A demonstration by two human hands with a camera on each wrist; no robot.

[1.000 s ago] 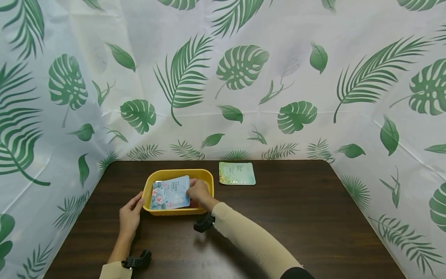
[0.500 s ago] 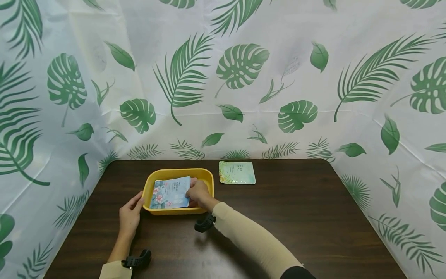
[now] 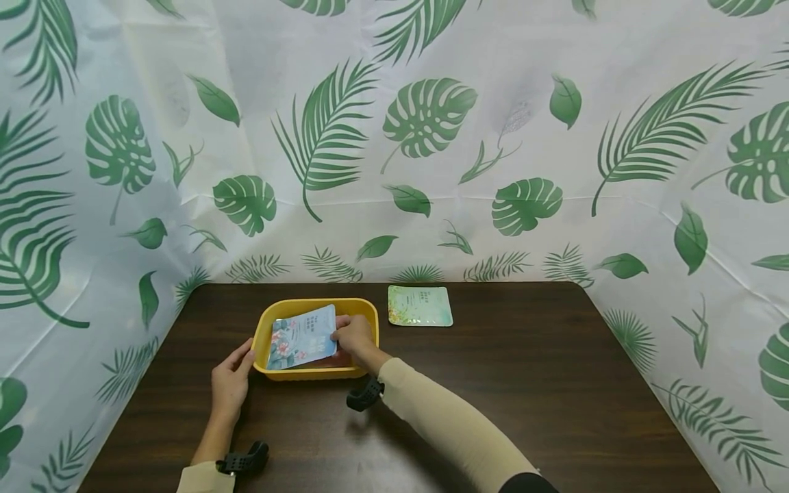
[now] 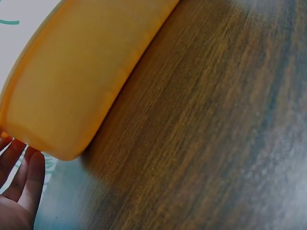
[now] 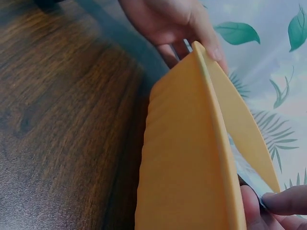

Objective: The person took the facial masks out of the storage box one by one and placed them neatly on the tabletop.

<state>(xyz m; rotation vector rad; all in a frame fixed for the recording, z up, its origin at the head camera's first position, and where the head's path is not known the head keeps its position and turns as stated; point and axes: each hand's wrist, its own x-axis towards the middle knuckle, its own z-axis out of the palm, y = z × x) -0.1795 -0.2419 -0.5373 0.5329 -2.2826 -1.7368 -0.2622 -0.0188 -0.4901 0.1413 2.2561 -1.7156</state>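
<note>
A yellow plastic basket (image 3: 316, 374) stands on the left part of the table. At its left end my left hand (image 3: 229, 383) holds the rim, thumb at the near corner, the other fingers against the outer wall (image 4: 72, 86). Inside the basket, my right hand (image 3: 354, 337) pinches the right edge of a light blue sheet mask packet (image 3: 302, 337) with pink flowers. The packet slants, its right side raised. In the right wrist view, thumb and fingers close on the packet's edge (image 5: 256, 184). Under it shows part of a reddish packet (image 3: 335, 359), mostly hidden.
A green sheet mask packet (image 3: 420, 306) lies flat at the table's back edge, right of the basket. The dark wooden table (image 3: 524, 383) reaches back to a white leaf-print sheet (image 3: 456, 226). Each wrist wears a black camera strap (image 3: 243, 460).
The blue packet was lowered flatter in the basket half a second ago; now its right side is lifted and tilted, showing more of the reddish packet. The left hand stays put.
</note>
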